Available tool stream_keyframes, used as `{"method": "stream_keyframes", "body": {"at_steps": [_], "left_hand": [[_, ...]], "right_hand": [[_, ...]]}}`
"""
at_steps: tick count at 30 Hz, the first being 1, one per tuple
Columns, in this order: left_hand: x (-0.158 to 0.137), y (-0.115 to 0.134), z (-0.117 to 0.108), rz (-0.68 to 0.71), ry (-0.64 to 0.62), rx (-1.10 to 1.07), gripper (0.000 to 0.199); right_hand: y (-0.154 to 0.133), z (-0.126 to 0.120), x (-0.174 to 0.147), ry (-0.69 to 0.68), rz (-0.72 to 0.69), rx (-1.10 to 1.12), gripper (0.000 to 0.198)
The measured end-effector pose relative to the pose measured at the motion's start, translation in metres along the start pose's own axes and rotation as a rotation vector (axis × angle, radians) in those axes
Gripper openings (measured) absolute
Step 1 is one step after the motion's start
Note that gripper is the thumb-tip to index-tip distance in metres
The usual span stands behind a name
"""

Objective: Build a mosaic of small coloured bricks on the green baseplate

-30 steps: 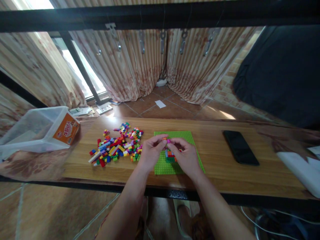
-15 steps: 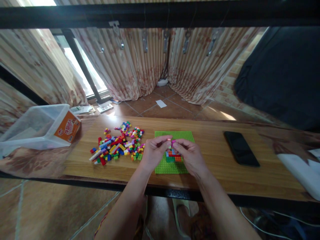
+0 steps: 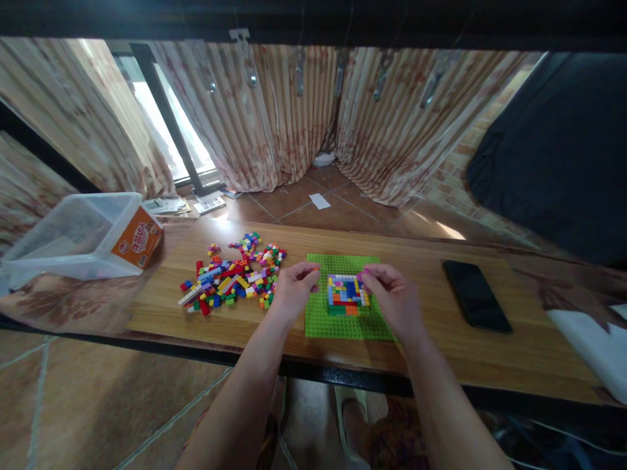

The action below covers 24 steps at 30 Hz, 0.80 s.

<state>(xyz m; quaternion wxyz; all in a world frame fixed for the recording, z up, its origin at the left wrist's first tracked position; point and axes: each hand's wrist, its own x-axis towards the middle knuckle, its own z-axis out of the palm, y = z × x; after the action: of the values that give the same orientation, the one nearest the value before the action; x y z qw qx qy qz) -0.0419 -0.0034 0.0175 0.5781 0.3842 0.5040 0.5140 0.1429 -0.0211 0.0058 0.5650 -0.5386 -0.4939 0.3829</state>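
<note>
Fingers of the right hand (image 3: 393,295) are pinched on a magenta piece (image 3: 363,274), held at the 2 o'clock corner of the brick build (image 3: 349,294); contact there can't be confirmed. Fingers of the left hand (image 3: 294,287) are pinched too, at 10 o'clock from the build — what looks like an orange piece (image 3: 316,269) is gripped, mostly hidden. The build is seated mid-way on the green baseplate (image 3: 318,324), on the desk (image 3: 435,352). Loose bricks (image 3: 235,282) are piled at 9 o'clock; the phone (image 3: 477,296) is parked at 3 o'clock.

Risks, as judged: the magenta piece could be set out of line, since the corner is partly blocked by the right hand. If pressed at a slant, neighbouring bricks could be popped loose. Either piece could be dropped — both are small and tip-held.

Versus half a second ago: hands were together over the build, much of it covered. Now they're parted and its top is exposed. Loose bricks and phone look undisturbed; view slightly shifted.
</note>
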Motion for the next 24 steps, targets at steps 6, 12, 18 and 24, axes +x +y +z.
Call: {"method": "stream_keyframes", "body": {"at_steps": [6,12,18,24], "left_hand": [[0.002,-0.002,0.0,0.004,-0.01,0.06,0.018],[0.005,-0.009,-0.001,-0.027,-0.08,0.155,0.011],[0.005,-0.014,-0.001,-0.033,-0.154,0.239,0.007],[0.002,-0.011,0.001,-0.047,-0.194,0.241,0.008]], "right_hand": [[-0.001,0.001,-0.005,-0.088,-0.114,-0.376,0.019],[0.004,0.008,-0.01,-0.089,-0.26,-0.505,0.016],[0.003,0.016,-0.016,-0.087,-0.261,-0.59,0.016],[0.002,0.017,-0.018,-0.076,-0.362,-0.655,0.018]]}}
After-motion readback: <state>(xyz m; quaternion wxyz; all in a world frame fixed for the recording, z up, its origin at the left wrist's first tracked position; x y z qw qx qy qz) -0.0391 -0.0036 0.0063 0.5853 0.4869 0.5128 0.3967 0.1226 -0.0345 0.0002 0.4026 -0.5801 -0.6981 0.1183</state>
